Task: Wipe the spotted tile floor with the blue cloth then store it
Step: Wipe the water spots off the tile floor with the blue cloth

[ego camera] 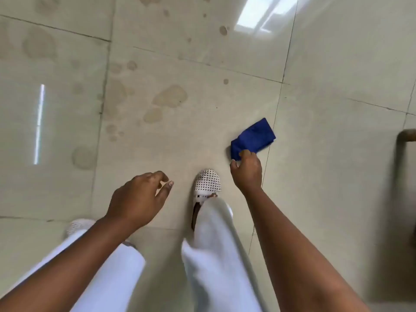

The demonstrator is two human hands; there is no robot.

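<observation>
View from above of a person standing on a pale tile floor (225,102). The right hand (247,171) pinches the near end of a folded blue cloth (253,138), which is held above the floor beside a grout line, ahead of the right shoe (207,183). The left hand (138,198) holds nothing, its fingers loosely curled and apart. Brownish spots (170,95) mark the tiles ahead and to the left. White trousers (216,255) cover both legs. A blurred brown object (406,135) stands at the right edge. No writing or container is legible.
</observation>
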